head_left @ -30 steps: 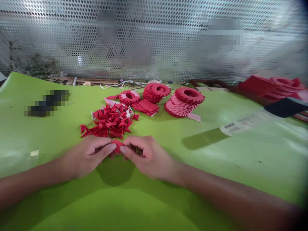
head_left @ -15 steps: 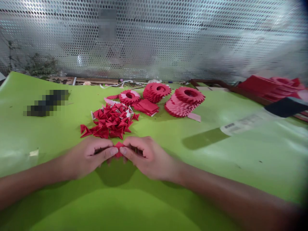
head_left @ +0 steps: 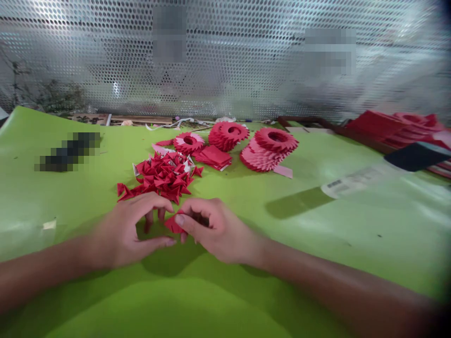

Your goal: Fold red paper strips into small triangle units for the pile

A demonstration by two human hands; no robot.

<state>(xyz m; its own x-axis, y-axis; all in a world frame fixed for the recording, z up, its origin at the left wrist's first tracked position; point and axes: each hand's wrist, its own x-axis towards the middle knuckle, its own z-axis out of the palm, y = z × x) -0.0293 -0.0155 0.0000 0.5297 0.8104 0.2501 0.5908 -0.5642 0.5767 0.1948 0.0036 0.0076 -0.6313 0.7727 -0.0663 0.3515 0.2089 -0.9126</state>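
Observation:
A small folded red paper piece [head_left: 172, 225] is pinched between the thumb and fingers of my right hand [head_left: 220, 230]. To its left, my left hand [head_left: 123, 230] has thumb and fingers spread apart, holding nothing. Just beyond both hands lies a pile of folded red paper pieces [head_left: 164, 176], with some white showing among them. Behind the pile are a small red and pink paper ring [head_left: 189, 142], a flat stack of red paper [head_left: 213, 156] and a red ring stack [head_left: 228, 135]. A taller pink and red ring stack [head_left: 269, 149] leans to the right of them.
The green table [head_left: 225, 300] carries a clear container with a dark cap [head_left: 417, 156] at the right. More red paper [head_left: 384, 126] lies at the far right. A blurred-out dark object [head_left: 68, 152] is at the left, and a perforated metal sheet [head_left: 225, 61] rises behind.
My left hand has let go of the red piece and opened its fingers. The piece has tilted and stays in my right hand, which has hardly moved.

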